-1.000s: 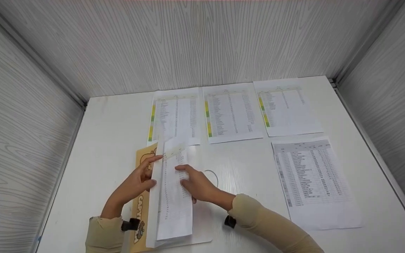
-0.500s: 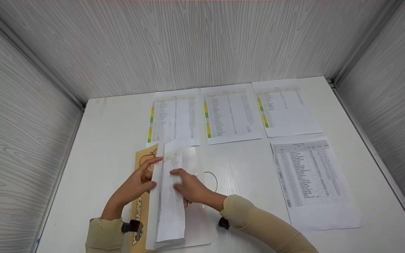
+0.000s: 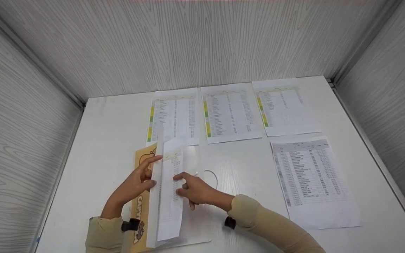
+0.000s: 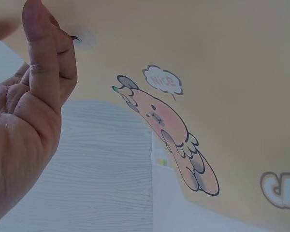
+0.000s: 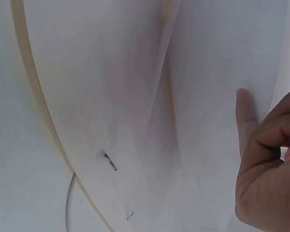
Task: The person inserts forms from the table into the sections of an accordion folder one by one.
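Observation:
A folder (image 3: 153, 225) with an orange cartoon cover stands partly opened, and pale printed sheets (image 3: 169, 218) rise inside it. My left hand (image 3: 132, 188) holds the cover's raised edge with thumb and fingers. In the left wrist view that hand (image 4: 38, 87) is in front of the orange cover (image 4: 232, 63), which bears a capybara drawing. My right hand (image 3: 197, 189) has its index finger and thumb on the front printed sheet near its right edge. In the right wrist view a straight finger (image 5: 245, 116) of that hand lies against white paper (image 5: 212, 72); its full hold is partly hidden.
Along the back of the table lie three printed sheets: left (image 3: 174, 116), middle (image 3: 232, 116) and right (image 3: 287, 112). Another grey-headed sheet (image 3: 311, 175) is at the right. A thin curved cord (image 3: 216, 177) shows beside the folder. Panel walls (image 3: 202, 42) enclose the table.
The front sheet's right edge has swung left, narrowing its visible face, and its lower corner now curls. My right hand went left, then slightly back right and nearer. My left hand stays put.

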Tool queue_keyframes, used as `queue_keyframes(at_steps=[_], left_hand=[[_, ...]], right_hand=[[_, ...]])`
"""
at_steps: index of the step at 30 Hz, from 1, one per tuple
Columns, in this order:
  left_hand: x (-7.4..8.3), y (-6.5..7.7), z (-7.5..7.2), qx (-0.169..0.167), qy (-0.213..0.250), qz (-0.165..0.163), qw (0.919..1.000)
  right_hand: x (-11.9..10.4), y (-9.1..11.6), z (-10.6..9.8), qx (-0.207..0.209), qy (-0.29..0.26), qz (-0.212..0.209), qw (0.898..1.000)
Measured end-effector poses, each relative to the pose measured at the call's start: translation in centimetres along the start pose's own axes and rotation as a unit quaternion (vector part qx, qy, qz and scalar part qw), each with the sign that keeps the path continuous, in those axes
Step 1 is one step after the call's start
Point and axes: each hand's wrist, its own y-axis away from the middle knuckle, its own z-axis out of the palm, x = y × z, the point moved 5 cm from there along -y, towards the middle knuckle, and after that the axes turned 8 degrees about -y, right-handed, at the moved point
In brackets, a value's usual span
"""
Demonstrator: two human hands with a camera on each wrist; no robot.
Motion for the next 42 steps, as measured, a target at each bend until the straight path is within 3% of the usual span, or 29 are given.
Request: queue_keyframes(at_steps=[8, 15, 21, 28, 42], left_hand=[[-0.4, 0.0, 0.2, 0.002, -0.011, -0.013, 0.9999], [-0.3, 0.0, 0.2, -0.003, 0.002, -0.015, 0.9999], [-0.3, -0.1, 0.1, -0.011, 0.009, -0.004, 0.9999], [0.1, -0.2, -0.1, -0.012, 0.019, -0.001, 0.9998], [0.9, -0.3, -0.6, -0.028, 0.042, 0.031, 0.9982]], right_hand=[[1.0, -0.2, -0.2, 0.0, -0.003, -0.003, 1.0], [0.2, 1.4, -3.1, -0.008, -0.006, -0.069, 0.998], [0.3, 3.7, -6.6, -0.032, 0.033, -0.12, 0.992], [2.0, 6.3, -11.4, -0.03, 0.051, -0.143, 0.988], [7.0, 12.4, -21.3, 0.072, 0.037, -0.149, 0.986]])
